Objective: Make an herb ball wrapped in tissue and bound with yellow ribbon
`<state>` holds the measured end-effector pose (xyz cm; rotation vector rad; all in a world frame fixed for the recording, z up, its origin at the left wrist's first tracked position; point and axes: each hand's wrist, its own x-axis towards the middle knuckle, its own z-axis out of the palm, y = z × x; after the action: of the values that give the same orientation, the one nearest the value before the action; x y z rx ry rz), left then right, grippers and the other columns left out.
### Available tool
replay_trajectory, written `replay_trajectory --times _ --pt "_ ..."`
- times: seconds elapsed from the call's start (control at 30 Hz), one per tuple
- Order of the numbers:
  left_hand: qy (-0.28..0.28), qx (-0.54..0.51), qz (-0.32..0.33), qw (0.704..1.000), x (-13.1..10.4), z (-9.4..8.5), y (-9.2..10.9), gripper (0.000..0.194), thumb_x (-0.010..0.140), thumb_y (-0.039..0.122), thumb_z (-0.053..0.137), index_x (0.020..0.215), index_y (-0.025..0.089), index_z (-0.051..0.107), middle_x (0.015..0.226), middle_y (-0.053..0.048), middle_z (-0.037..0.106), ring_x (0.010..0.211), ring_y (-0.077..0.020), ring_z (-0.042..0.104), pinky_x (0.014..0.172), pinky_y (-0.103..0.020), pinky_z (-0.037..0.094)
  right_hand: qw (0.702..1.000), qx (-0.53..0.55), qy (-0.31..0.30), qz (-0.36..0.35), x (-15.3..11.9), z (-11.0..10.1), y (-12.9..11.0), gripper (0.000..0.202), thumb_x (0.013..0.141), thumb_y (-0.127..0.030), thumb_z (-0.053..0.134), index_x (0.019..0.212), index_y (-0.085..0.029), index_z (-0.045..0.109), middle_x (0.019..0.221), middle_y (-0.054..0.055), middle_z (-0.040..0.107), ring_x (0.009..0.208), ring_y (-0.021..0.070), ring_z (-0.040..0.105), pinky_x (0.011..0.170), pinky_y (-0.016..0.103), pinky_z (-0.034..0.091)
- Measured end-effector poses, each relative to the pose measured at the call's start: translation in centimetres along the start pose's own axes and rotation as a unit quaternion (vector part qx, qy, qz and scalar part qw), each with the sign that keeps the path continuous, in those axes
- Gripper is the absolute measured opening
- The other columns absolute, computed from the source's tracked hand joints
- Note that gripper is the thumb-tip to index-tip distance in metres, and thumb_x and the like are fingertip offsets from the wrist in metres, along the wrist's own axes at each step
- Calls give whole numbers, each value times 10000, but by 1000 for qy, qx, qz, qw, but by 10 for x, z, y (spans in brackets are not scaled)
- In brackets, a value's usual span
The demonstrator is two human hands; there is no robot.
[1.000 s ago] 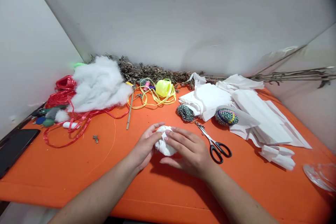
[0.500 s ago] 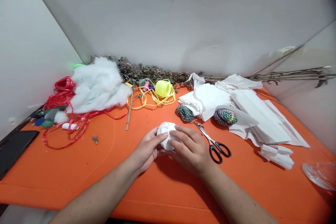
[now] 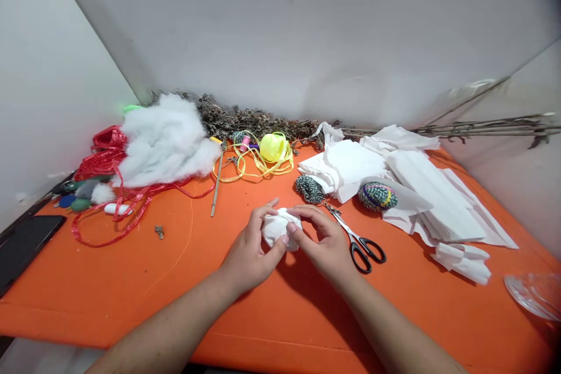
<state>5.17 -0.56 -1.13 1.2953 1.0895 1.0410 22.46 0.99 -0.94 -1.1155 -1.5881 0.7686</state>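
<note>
The left hand (image 3: 249, 257) and right hand (image 3: 332, 252) pinch a rounded, crumpled white papery bundle (image 3: 274, 228) between them, left of the black-handled metal scissors (image 3: 353, 234). It looks mostly shaped, I'd say; some folds remain loose.

One of Most Things, Two Hands

Two hands, a left hand (image 3: 252, 251) and a right hand (image 3: 329, 245), and one white wad (image 3: 277, 229) between them. To the right lie one pair of scissors (image 3: 356, 237), one dark-and-white yarn skein (image 3: 309, 189), one yarn-wrapped ball (image 3: 377, 196) and, at the near right, one clear object (image 3: 532, 294). The white sheets (image 3: 438, 193) overlap too much to count. Far centre: one yellow ribbon ball (image 3: 272, 148) and one pink spool (image 3: 245, 143). To the left are one heap of white fluff (image 3: 166, 143), one black slab (image 3: 26, 251) and one white roll (image 3: 118, 208). The dried stems (image 3: 491, 127), far right, number several, exact count unclear.
</note>
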Motion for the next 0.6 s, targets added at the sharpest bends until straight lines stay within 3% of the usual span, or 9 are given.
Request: replay_trajectory --times 0.1,0.17,0.33,0.43,0.6 --pt "-39 134 127 982 0 -3 2 243 896 217 592 1130 276 617 1492 -102 479 1382 -272 437 1039 -379 415 999 41 17 16 -2 3 -1 160 837 -302 709 976 -230 742 1000 83 741 970 241 710 830 370 602" --pt "-47 170 147 973 0 -4 5 242 908 200 564 1125 270 647 1446 -110 528 1411 -277 404 1066 -392 393 999 24 29 2 -3 4 -3 140 853 -277 699 975 -243 757 1015 79 750 989 241 707 872 392 591" --pt "-32 158 141 977 1 -3 7 191 907 206 575 1073 265 648 1387 -97 574 1358 -267 466 1097 -395 366 982 -118 55 -139 -6 1 -5 244 878 -152 656 1064 -278 752 1059 74 753 971 238 697 869 436 573" --pt "-25 72 104 992 1 -1 4 181 900 217 593 1074 264 611 1326 -85 597 1245 -255 557 1041 -374 423 954 -176 20 -242 -5 -5 -4 381 859 -104 650 1205 -261 685 1097 81 749 1012 247 687 896 442 572" --pt "-24 -90 -8 996 4 0 3 391 883 270 642 1261 273 542 1253 -67 618 1044 -203 623 878 -290 502 899 -298 -57 -317 1 -14 -4 539 810 -358 738 1285 -136 612 1191 175 704 1113 346 638 925 492 562"
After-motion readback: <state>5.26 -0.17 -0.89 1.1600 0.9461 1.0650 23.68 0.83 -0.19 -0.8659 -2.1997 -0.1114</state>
